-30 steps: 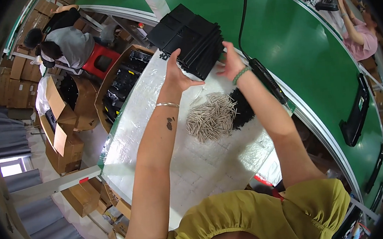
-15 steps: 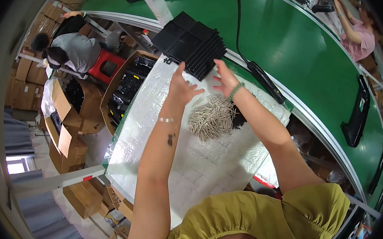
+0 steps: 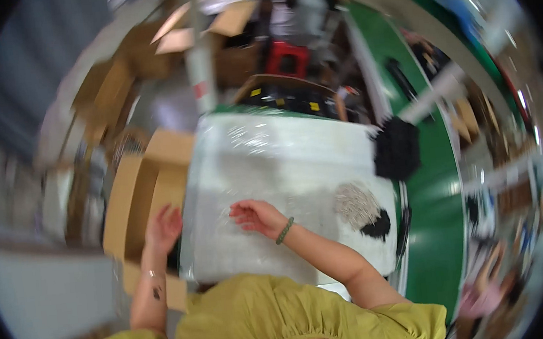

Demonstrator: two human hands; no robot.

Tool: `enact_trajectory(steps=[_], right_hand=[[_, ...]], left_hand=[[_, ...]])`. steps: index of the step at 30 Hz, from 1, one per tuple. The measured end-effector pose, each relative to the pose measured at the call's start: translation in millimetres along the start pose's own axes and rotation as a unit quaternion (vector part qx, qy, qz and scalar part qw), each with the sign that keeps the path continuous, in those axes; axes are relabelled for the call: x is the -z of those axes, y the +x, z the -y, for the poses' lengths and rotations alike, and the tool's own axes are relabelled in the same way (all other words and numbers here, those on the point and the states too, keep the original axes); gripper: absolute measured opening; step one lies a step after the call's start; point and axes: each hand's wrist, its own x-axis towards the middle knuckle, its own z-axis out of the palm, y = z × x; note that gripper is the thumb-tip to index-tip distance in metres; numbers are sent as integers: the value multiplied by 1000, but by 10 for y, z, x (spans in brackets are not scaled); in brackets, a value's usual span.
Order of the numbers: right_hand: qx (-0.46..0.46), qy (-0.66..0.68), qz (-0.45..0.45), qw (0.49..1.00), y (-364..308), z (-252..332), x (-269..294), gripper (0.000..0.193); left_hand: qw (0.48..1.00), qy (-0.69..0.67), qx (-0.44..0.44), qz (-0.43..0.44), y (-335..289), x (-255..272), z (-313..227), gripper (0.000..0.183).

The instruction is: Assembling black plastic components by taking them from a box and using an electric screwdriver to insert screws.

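My left hand (image 3: 164,229) hangs just over the near edge of an open cardboard box (image 3: 126,201), beside the table's left side; its fingers are apart and hold nothing. Above the white plastic-covered tabletop (image 3: 246,178) is my right hand (image 3: 259,217), palm turned inward, fingers loosely spread, also without anything in it. A heap of thin silver metal pins (image 3: 356,204) lies toward the right of the tabletop, with a small black pile (image 3: 377,225) against it. Farther back, at the right corner, sits a stack of black plastic panels (image 3: 397,148). The view is blurred by motion.
A green conveyor belt (image 3: 432,220) runs along the table's right side, with a black tool (image 3: 405,225) at its edge. Beyond the table stand a box of black parts (image 3: 284,97) and a red stool (image 3: 289,58). A white post (image 3: 200,79) rises at the far left corner.
My view has swung left. Both hands have left the black panel stack: the left has moved to the cardboard box, the right to the table's left half. Neither carries anything.
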Motion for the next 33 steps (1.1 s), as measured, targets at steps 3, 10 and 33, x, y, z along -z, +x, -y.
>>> enact_trajectory(steps=[3,10,33], right_hand=[[-75,-60,80,992,559,-152,-607,29],[-181,-137,-18,974,2063,-814,-1646,23],[-407,-512,-238,718,5073,-3113,519,52]], left_hand=[[997,-59,-38,-43,-246,534,-412,28],[982,36,-60,-178,-529,2509,-836,30],[861,379,284,-187,2912,4523,455,41]])
